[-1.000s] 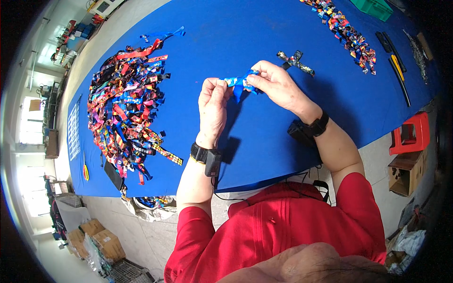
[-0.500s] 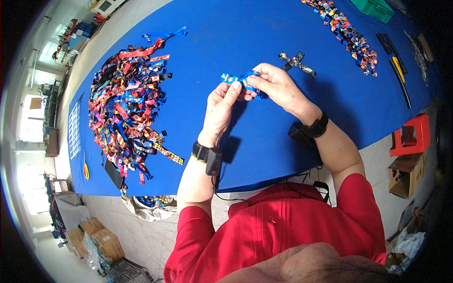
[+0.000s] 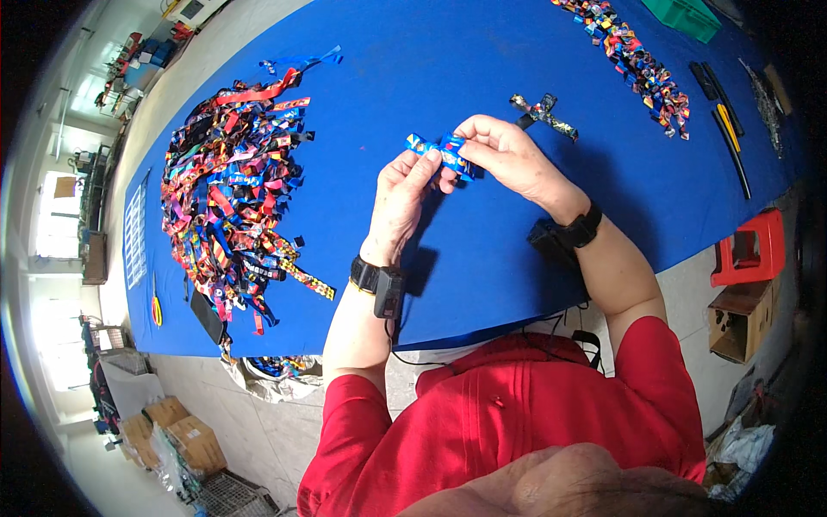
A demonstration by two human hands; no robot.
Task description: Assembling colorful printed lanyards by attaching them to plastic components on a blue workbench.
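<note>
Both my hands meet over the middle of the blue-covered table (image 3: 370, 95), pinching one blue patterned ribbon strap (image 3: 448, 155) that is folded or looped between them. Thumb and fingers of my left hand (image 3: 403, 185) grip its left part, with a short end sticking out past the thumb. My right hand (image 3: 504, 159) closes on its right part; the exact fold under the fingertips is hidden. Just beyond the right hand lies a dark patterned strap piece (image 3: 543, 115) in a cross shape. To the left spreads a big pile of colourful straps (image 3: 228, 189).
A long row of small looped strap pieces (image 3: 637, 69) runs along the far right, near a green crate (image 3: 685, 17). Black and yellow tools (image 3: 728, 125) lie at the right. Yellow-handled scissors (image 3: 156, 310) rest at the left edge. A red stool (image 3: 748, 248) stands beyond the table.
The blue strap has turned slightly between my fingers, showing more of its patterned face. My right fingers have shifted a little on it; the left hand has hardly moved.
</note>
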